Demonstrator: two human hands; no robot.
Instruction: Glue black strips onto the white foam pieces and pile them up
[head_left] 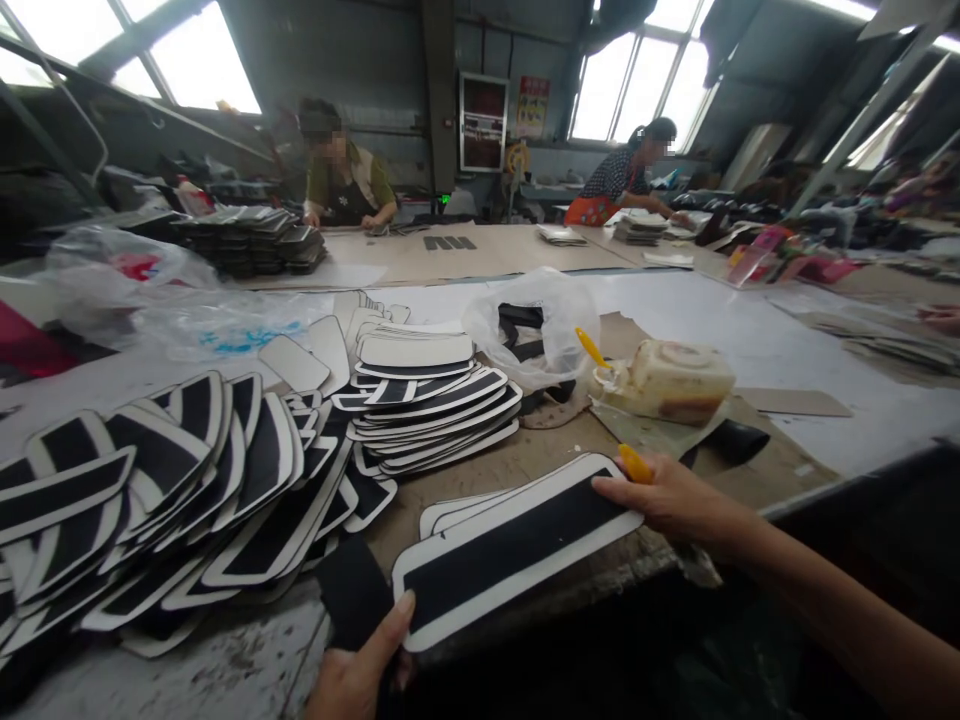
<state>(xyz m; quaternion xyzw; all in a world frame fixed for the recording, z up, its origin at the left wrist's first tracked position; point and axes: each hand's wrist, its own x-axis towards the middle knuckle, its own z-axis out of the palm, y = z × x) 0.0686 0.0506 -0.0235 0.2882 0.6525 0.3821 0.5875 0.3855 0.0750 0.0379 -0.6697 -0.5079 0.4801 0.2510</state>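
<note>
A long white panel with a black strip (517, 550) is stretched between my two hands at the table's front edge. My left hand (360, 660) pinches its lower left corner, thumb on top, beside a loose black piece (356, 590). At the upper right end, my right hand (667, 495) grips the panel and also has a yellow-handled tool (634, 464) in it. Beneath and behind the panel lie a few white pieces (457, 508). Similar black-and-white panels (435, 420) are stacked behind it.
A large spread of panels (165, 480) covers the left side. Behind are a plastic bag (532, 325) with black strips and a stained container (667, 378) beside a yellow handle (591, 347). Two people work at the far table (495, 250); another person's hand (941, 318) shows at far right.
</note>
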